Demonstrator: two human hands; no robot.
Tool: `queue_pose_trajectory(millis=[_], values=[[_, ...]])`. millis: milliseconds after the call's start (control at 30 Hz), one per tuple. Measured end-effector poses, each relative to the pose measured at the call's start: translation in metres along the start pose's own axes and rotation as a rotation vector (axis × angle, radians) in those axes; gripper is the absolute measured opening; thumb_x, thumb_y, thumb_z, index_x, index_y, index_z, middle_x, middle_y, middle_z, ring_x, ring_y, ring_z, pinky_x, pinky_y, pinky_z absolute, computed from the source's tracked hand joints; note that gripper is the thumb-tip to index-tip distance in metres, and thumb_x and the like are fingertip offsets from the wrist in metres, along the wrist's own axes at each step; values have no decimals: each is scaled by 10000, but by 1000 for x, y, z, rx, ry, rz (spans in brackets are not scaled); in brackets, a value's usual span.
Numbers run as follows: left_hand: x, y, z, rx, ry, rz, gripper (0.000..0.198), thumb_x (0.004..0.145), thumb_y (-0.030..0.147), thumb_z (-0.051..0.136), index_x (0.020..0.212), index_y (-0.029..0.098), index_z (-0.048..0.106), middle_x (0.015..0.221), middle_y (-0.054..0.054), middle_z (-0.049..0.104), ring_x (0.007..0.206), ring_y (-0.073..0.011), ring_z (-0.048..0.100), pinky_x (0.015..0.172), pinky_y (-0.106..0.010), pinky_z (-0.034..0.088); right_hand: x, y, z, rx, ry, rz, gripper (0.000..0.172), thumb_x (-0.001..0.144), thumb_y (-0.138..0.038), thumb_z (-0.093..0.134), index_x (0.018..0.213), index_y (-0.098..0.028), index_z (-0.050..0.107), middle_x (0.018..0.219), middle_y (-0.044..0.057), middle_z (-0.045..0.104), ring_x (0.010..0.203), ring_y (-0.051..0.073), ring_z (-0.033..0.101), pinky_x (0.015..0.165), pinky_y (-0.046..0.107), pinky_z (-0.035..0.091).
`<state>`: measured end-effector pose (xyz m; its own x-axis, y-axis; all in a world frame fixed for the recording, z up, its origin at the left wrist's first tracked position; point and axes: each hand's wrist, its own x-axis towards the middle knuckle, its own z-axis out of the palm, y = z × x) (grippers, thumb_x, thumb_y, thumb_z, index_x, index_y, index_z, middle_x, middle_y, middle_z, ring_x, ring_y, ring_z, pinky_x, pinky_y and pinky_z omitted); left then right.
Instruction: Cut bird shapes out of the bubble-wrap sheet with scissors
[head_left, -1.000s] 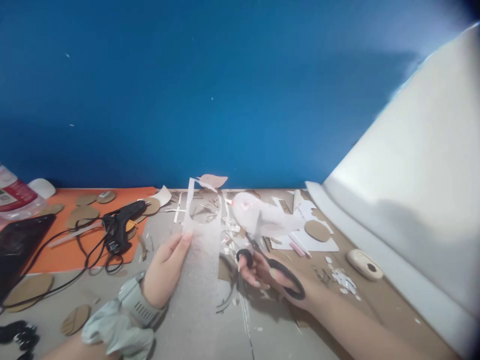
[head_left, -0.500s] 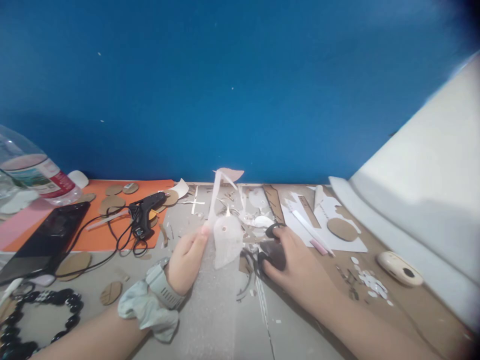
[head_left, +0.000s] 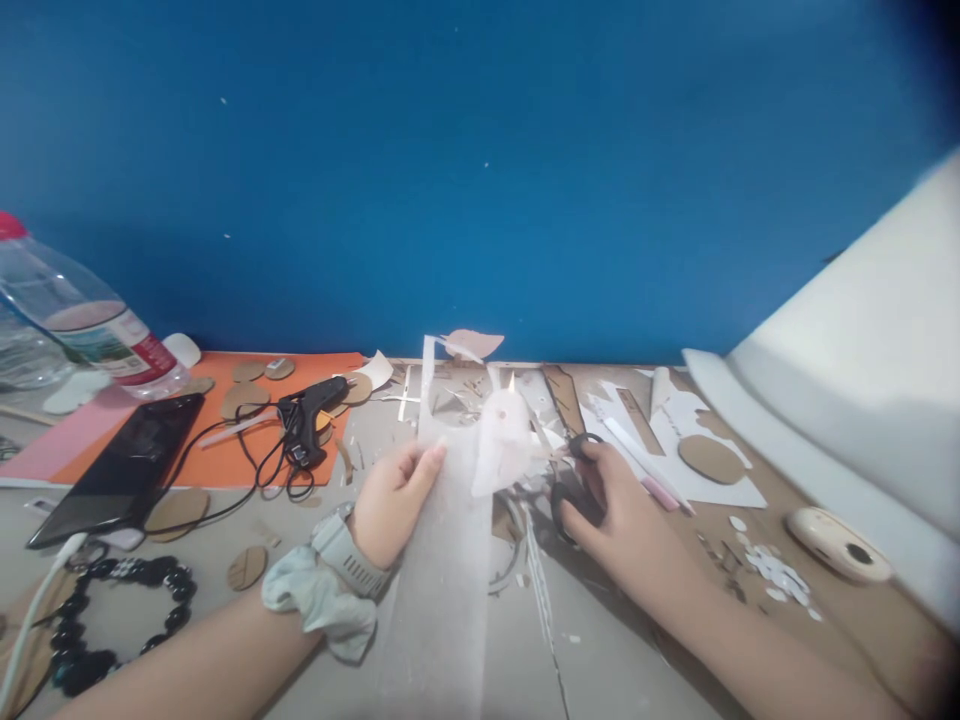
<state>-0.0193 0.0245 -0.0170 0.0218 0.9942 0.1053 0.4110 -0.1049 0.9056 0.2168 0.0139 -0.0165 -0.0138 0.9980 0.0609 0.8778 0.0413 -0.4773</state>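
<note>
My left hand (head_left: 401, 497) pinches the left edge of a long, whitish translucent sheet (head_left: 442, 580) that hangs down toward me. Beside its upper right edge is a partly cut, rounded flap (head_left: 504, 440) of the same pale material with a small hole-like dot. My right hand (head_left: 611, 500) has its thumb and fingers in the handles of black scissors (head_left: 574, 505). The handles are spread apart, and the blades reach left toward the flap, mostly hidden behind it. A pink leaf-shaped piece (head_left: 474, 345) shows beyond the sheet's top.
Left lie a black hot glue gun (head_left: 306, 420) on orange paper (head_left: 225, 430), a phone (head_left: 124, 465), a bottle (head_left: 112, 340) and a beaded bracelet (head_left: 124, 610). To the right are white paper (head_left: 720, 490), a cardboard oval (head_left: 711, 460), small white discs (head_left: 780, 570) and a cream oval device (head_left: 838, 543).
The rounded flap has swung to the right, away from the sheet's upper strip. The scissors handles have spread wider. The whole view has shifted slightly, and both hands keep their grip.
</note>
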Motion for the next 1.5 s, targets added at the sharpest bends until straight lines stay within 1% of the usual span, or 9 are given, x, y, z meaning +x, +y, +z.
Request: queue_pose_trajectory(millis=[133,300,500,567,667,867,1133,1400,1500], values=[[0,0,0,-38,-31,-6,318,853,404,424,828,147,610,793,-14,672,749,-162,588,676,-233,455,1,0,1,-1,16,-8,447,773,-404,468,1178,-227,397,974,72,607,849,238,604,609,311,433],[-1,-1,-1,26,-34,-25,336,842,436,438,840,148,611,752,-9,658,707,-158,573,644,-235,446,0,0,2,19,35,-62,450,766,-387,475,1176,-216,403,1006,75,598,904,247,602,653,321,437],[-1,-1,0,64,4,8,414,880,436,331,760,148,602,735,-21,640,719,-171,567,661,-253,450,0,-3,2,-68,53,-179,343,749,-363,483,1052,-208,440,979,70,562,886,238,567,688,329,423],[-2,-1,1,4,-39,29,415,881,436,332,805,143,615,750,-23,646,744,-174,574,678,-251,454,0,-2,3,-98,65,-222,330,739,-341,493,1034,-204,441,974,70,554,891,238,556,697,330,423],[-4,0,3,-66,-149,39,372,848,442,418,869,131,621,776,-28,655,754,-176,585,685,-250,461,0,-1,5,-140,71,-280,337,738,-330,503,1042,-201,433,1003,82,548,940,253,536,708,331,431],[-6,2,4,-71,-203,23,312,792,426,528,848,134,623,780,-32,666,713,-168,589,636,-245,460,-2,-3,4,-195,85,-379,321,743,-341,512,1023,-198,449,1012,94,538,942,264,523,729,359,445],[-5,-1,3,181,-145,80,349,818,452,468,680,144,555,571,28,500,538,-110,432,501,-217,347,-2,-6,4,-207,107,-390,318,732,-320,522,1021,-204,458,1015,92,544,939,270,530,729,363,441],[-4,-2,2,232,-153,80,363,842,448,424,648,153,511,566,33,464,540,-108,411,507,-215,323,-3,-7,3,-218,113,-408,313,744,-324,520,1026,-202,462,991,89,550,915,263,529,712,346,426],[-4,-4,2,258,-127,78,364,849,438,415,639,154,503,560,32,453,538,-109,400,505,-221,312,-4,-9,4,-236,126,-401,309,749,-336,516,1022,-200,466,979,84,555,907,262,528,703,343,415]])
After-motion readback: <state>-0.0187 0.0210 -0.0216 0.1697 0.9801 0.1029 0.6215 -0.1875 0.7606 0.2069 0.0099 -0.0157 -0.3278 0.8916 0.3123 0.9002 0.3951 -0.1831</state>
